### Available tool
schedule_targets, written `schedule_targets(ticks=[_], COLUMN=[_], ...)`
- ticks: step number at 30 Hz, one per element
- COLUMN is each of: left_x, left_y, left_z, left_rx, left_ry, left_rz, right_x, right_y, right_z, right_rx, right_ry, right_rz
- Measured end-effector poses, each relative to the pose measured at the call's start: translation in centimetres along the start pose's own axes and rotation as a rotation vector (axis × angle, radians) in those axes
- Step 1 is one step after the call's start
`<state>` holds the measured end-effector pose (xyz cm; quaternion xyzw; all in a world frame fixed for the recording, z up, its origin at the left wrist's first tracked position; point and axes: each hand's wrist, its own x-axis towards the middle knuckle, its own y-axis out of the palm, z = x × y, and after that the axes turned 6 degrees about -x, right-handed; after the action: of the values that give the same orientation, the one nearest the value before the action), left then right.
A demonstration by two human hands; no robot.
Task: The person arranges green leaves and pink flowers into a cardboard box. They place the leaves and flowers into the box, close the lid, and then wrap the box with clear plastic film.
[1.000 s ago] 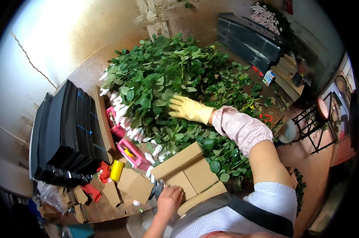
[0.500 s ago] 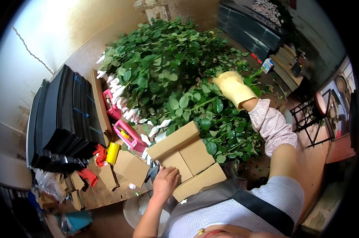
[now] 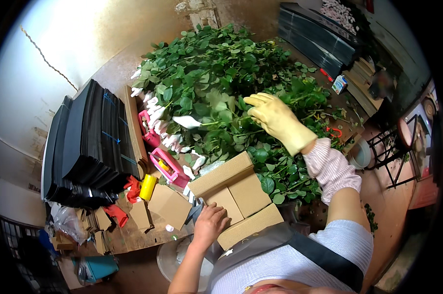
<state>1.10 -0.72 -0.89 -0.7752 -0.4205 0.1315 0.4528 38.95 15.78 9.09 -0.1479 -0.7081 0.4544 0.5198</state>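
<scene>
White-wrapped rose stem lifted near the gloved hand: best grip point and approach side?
Grip the bare green stem, not the white-wrapped bud. The rose lies roughly level, bud to the left, raised above the leaf pile. Probably come from the right, where the gloved right hand already meets it.

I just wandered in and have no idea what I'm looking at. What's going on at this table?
A person is working at a table heaped with leafy green flower stems, their buds wrapped in white. The right hand, in a yellow rubber glove, is in the pile and appears to grip a stem with a white-wrapped bud. The bare left hand rests on the edge of a folded corrugated cardboard sheet in front of the person. Stacks of black sleeves stand to the left.
</scene>
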Motion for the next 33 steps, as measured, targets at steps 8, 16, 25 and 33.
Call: schedule_targets(ticks=[8, 16, 25, 33], left_x=[-0.1, -0.2, -0.3, -0.9], left_y=[-0.8, -1.8, -1.2, -1.2], left_z=[-0.7, -0.2, 2.1, 1.5], left_rx=[-0.473, -0.216, -0.275, -0.317], left_ry=[-0.299, -0.116, -0.035, -0.111], left_rz=[-0.010, 0.148, 0.260, 0.244], right_x=[-10.1, 2.6, 15.0, 27.5], right_y=[-6.9, -2.2, 23.8, 4.8], right_z=[6.9, 2.7, -7.2, -3.3], right_rx=[0.265, 0.282, -0.517, -0.451], right_ry=[0.004, 0.061, 0.124, 0.151], right_rz=[0.830, 0.878, 0.265, 0.426])
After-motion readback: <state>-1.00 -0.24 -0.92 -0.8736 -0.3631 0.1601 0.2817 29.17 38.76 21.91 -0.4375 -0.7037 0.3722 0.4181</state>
